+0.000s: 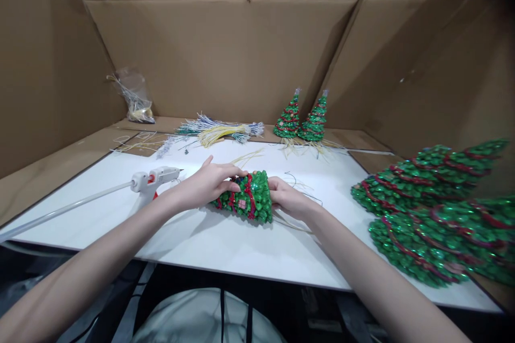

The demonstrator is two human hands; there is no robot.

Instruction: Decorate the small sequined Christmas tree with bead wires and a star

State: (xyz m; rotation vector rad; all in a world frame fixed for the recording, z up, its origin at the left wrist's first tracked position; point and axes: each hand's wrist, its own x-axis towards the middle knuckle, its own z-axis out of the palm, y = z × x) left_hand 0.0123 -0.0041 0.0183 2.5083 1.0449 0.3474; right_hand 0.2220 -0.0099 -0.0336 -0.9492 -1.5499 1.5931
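Observation:
A small green Christmas tree figurine (251, 198) with red garlands lies on its side on the white board, its wide base facing right. My left hand (215, 182) grips it from above, thumb and fingers closed around its upper part. At the base, my right hand (287, 196) has its fingertips tucked inside the hollow end, so what they pinch is hidden. Thin pale wires (295, 223) trail out of the base beneath my right hand. Left of my left hand stands a white glue gun (151, 179) with a long clear glue stick in its back.
Bundles of white, yellow and green wires (225, 131) lie at the back. Two small finished-looking trees (313, 120) stand behind right, wires spilling beneath. Larger trees (430, 225) lie at the right. A clear plastic bag (137, 99) leans in the left corner. Cardboard walls (209, 53) enclose the board.

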